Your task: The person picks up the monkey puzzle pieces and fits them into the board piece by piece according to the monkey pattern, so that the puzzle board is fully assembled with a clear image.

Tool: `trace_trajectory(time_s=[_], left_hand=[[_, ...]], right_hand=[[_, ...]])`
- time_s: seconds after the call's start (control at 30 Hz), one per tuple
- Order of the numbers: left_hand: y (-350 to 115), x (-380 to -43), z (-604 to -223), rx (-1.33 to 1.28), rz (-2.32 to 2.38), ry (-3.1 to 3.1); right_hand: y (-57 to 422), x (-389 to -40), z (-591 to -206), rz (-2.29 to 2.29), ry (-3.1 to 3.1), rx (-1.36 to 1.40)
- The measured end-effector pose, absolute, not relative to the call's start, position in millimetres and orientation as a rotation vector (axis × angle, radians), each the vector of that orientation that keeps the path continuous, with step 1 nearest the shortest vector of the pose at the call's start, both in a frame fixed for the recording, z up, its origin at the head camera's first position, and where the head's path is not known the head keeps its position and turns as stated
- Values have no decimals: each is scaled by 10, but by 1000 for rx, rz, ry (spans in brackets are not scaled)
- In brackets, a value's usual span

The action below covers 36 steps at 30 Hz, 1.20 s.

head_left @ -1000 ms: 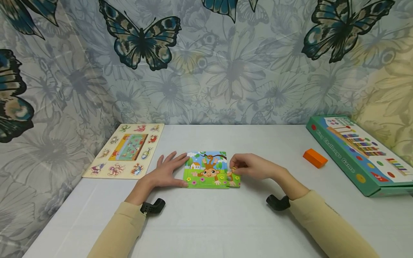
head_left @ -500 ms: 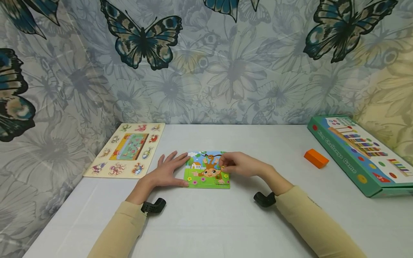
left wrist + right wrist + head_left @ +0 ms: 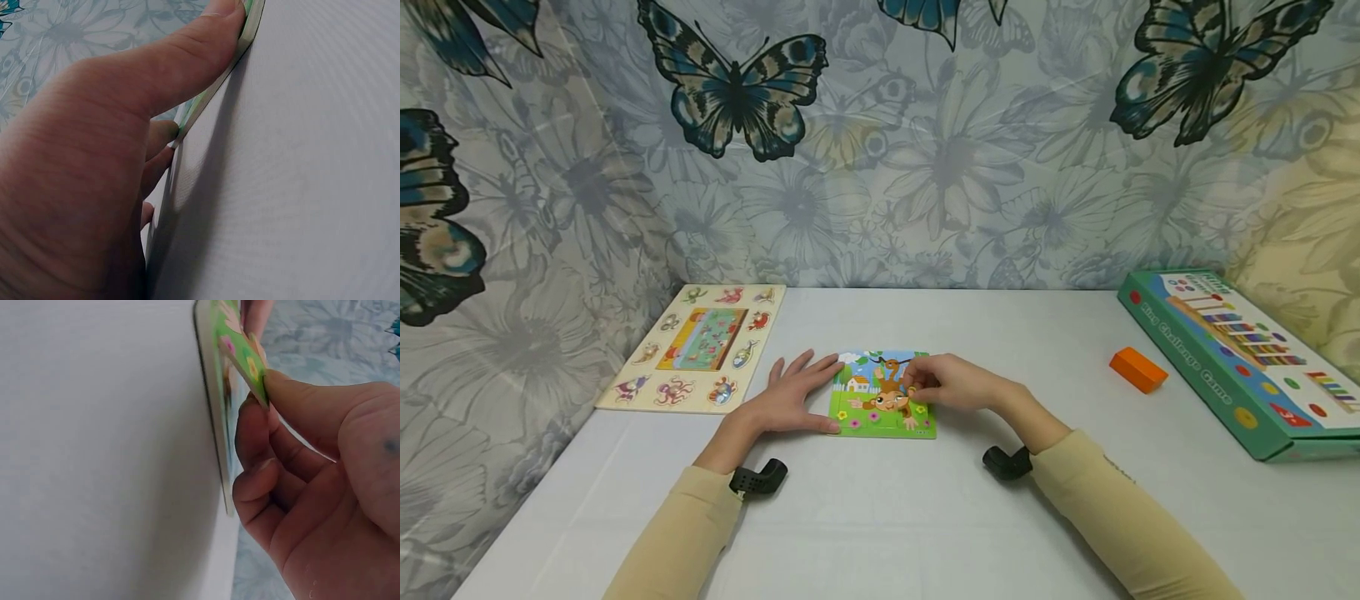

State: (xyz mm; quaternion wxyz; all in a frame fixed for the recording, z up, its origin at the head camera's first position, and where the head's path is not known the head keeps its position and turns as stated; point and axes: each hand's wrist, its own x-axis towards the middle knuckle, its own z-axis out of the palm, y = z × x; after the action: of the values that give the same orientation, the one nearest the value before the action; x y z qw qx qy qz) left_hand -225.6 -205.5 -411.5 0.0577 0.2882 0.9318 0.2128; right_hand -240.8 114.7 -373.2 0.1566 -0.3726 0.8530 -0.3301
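Observation:
A small monkey jigsaw puzzle (image 3: 867, 423) in a flat board lies at the middle of the table. My left hand (image 3: 786, 400) rests at its left side, fingers spread, with thumb and fingertips touching the edge; the left wrist view shows the thumb (image 3: 187, 59) on the board's rim. My right hand (image 3: 966, 383) is over the puzzle's right part. Between thumb and index finger it pinches a green puzzle piece (image 3: 251, 367) with flowers on it. In the right wrist view the piece stands tilted, its held edge raised off the board. The fingers hide part of the picture in the head view.
A cream board with sea animals (image 3: 647, 392) lies at the back left. To the right are an orange block (image 3: 1138, 370) and a green game box (image 3: 1232, 400). A butterfly-print cloth (image 3: 955, 192) hangs behind the white table (image 3: 880, 517).
My right hand has moved left with the puzzle piece, from beside the board's right edge to over the puzzle. The left hand has stayed at the left edge.

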Motion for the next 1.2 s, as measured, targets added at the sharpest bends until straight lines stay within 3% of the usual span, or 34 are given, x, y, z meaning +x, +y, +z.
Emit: trace_trajectory(time_s=[1.2], left_hand=[[-2051,-2248,-4100,878,651,2825]], right_hand=[[1094,-2303,-3751,-741,2491,-1145]])
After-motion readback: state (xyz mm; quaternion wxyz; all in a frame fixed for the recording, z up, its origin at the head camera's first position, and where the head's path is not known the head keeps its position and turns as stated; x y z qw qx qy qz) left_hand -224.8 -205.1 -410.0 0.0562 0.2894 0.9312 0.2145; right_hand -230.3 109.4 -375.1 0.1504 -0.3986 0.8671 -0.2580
